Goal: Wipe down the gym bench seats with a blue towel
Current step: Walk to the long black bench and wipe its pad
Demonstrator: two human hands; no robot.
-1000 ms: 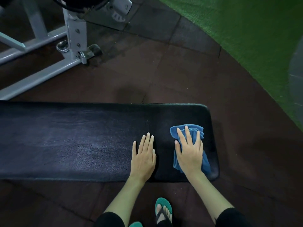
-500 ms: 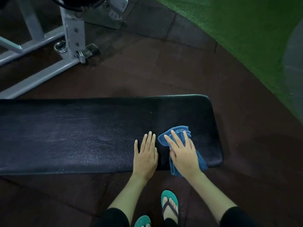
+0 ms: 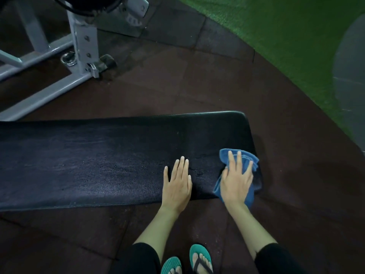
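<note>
A long black padded bench seat [image 3: 98, 159] runs across the view from the left edge to its rounded right end. My right hand [image 3: 236, 178] presses flat on a crumpled blue towel [image 3: 246, 159] at the seat's near right corner, fingers spread; part of the towel hangs over the front edge. My left hand [image 3: 177, 184] lies flat and bare on the seat just left of it, fingers together, palm down, holding nothing.
A grey steel machine frame [image 3: 83, 44] with floor rails stands beyond the bench at the upper left. Dark rubber floor tiles [image 3: 177, 76] surround the bench. Green turf [image 3: 286, 32] fills the upper right. My feet in teal flip-flops [image 3: 199, 258] are below the bench.
My right hand has slid the towel rightward, from next to my left hand to the seat's right end. The left hand has stayed in place on the seat.
</note>
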